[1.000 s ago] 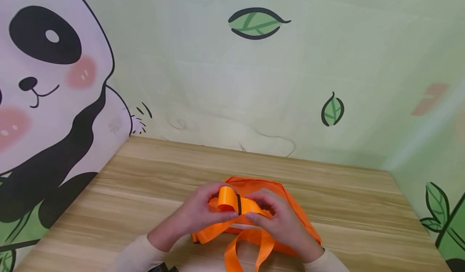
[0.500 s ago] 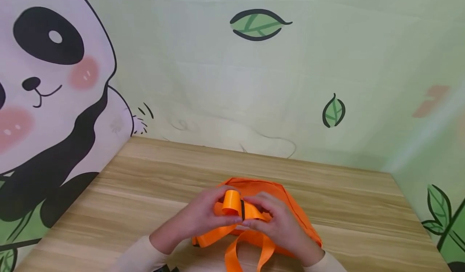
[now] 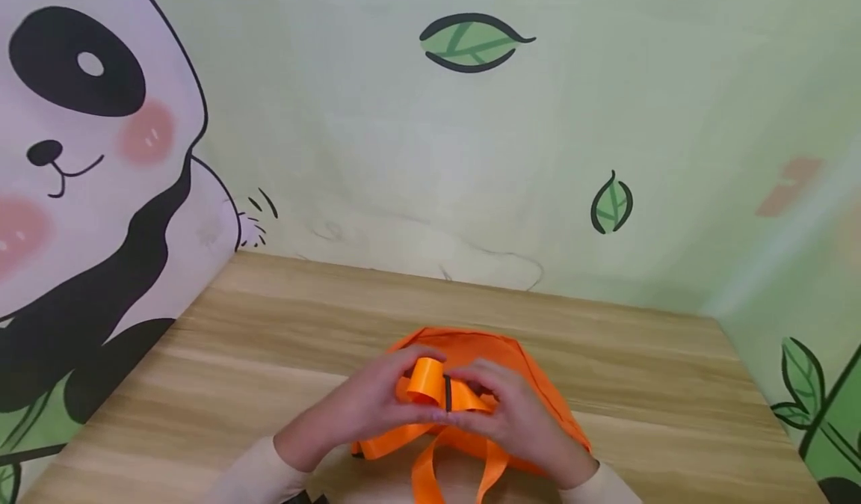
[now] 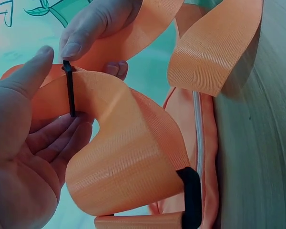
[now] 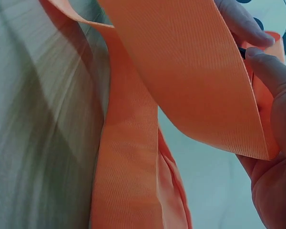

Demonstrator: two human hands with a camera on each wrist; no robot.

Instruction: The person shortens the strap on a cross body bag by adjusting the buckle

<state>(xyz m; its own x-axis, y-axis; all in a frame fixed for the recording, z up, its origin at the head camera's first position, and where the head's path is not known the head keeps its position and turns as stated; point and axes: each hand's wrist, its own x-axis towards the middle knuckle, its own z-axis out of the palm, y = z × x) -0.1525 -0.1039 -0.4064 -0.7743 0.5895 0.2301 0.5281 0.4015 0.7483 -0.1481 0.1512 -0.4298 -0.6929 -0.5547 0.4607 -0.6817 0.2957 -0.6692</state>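
Note:
An orange backpack point(image 3: 471, 343) lies on the wooden table, its zip showing in the left wrist view. Above it, both hands hold its orange webbing strap point(image 4: 128, 148), looped through a thin black strap slider point(image 3: 448, 393). My left hand point(image 3: 373, 395) curls round the looped end, thumb near the slider. My right hand point(image 3: 518, 418) pinches the strap and the slider's edge; its thumb point(image 5: 264, 67) touches the black slider in the right wrist view. A second black buckle point(image 4: 191, 198) shows lower on the strap. The left fingertips are partly hidden behind the webbing.
A strap loop point(image 3: 427, 474) hangs towards the table's near edge. A black object point(image 3: 306, 498) is partly visible by the left sleeve. The wooden table point(image 3: 269, 324) meets a printed panda wall point(image 3: 155, 212) on the left and a green wall point(image 3: 377, 152) behind.
Both hands and the slider have sunk slightly, and the fingertips have come closer together at the slider. The strap loop still stands up beside it. The head view has shifted a little.

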